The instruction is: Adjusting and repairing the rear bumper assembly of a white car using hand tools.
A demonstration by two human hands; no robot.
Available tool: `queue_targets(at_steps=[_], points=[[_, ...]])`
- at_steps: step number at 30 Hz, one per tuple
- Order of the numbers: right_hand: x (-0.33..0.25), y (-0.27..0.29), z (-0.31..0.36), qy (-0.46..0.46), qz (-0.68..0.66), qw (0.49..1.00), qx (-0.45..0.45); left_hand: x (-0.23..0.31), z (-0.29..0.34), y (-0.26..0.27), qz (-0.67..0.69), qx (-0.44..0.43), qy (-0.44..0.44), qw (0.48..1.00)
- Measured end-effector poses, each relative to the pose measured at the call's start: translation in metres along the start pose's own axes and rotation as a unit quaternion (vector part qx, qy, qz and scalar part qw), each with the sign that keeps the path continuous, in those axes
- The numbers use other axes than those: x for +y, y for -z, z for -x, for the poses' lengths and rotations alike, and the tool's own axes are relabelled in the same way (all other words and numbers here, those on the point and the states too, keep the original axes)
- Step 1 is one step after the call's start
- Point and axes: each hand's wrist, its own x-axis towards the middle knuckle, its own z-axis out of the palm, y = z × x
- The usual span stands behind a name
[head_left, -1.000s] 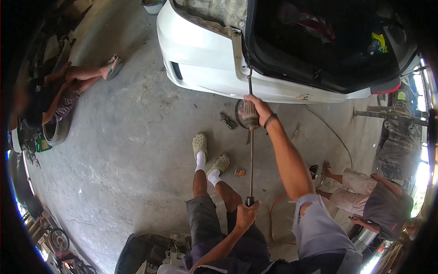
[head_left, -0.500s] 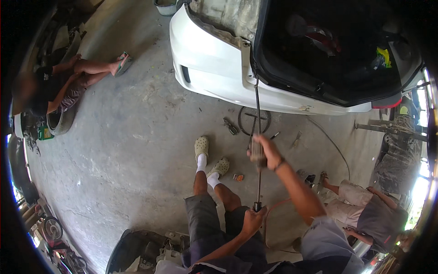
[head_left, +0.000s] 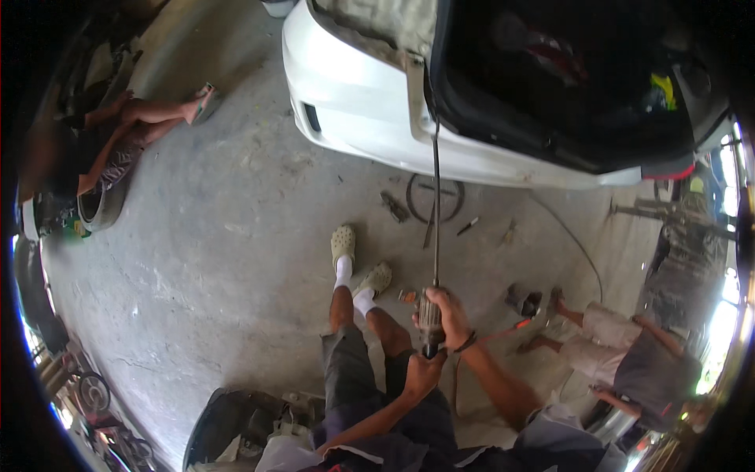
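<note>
A long slide hammer [head_left: 436,212] runs from the white car's rear end [head_left: 354,118] toward my body. Its far tip meets the car at the edge of the open trunk [head_left: 503,86]; how it is fastened there is too small to tell. My right hand [head_left: 451,315] is wrapped round the ribbed sliding weight [head_left: 429,311], which sits at the near end of the rod. Just below, my left hand [head_left: 423,373] closes on the dark end handle, touching or nearly touching the right hand.
On the concrete floor by the bumper lie a steering-wheel-like ring [head_left: 410,200], pliers-like tool [head_left: 393,206], marker-like stick [head_left: 468,226] and hose [head_left: 572,240]. One person [head_left: 629,354] sits at right, another [head_left: 118,141] at left. A dark car part [head_left: 212,429] lies near my legs.
My right hand has pulled the sliding weight along the rod toward me, down to my left hand at the handle. The view has shifted slightly.
</note>
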Motion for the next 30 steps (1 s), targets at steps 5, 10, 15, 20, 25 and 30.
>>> queue_targets(at_steps=[5,10,15,20,25,30], points=[[-0.015,-0.013,-0.041,0.005,0.032,0.999,0.021,-0.01,-0.02,0.019,-0.046,0.01,0.031,0.998],[0.006,-0.022,-0.064,0.132,-0.033,0.991,-0.019,-0.021,-0.063,0.058,-0.184,0.045,-0.111,0.976],[0.048,-0.003,-0.05,0.155,-0.126,0.977,0.072,-0.026,-0.055,0.077,-0.283,-0.103,0.026,0.953],[0.119,0.077,-0.047,0.041,-0.164,0.974,0.153,-0.015,-0.061,0.143,-0.476,-0.384,0.087,0.786],[0.235,0.172,-0.143,-0.072,-0.127,0.95,0.277,0.087,-0.134,0.28,-0.531,-0.081,-0.128,0.834],[0.349,0.221,-0.22,-0.174,-0.005,0.923,0.343,0.219,-0.183,0.336,-0.418,0.037,-0.215,0.882]])
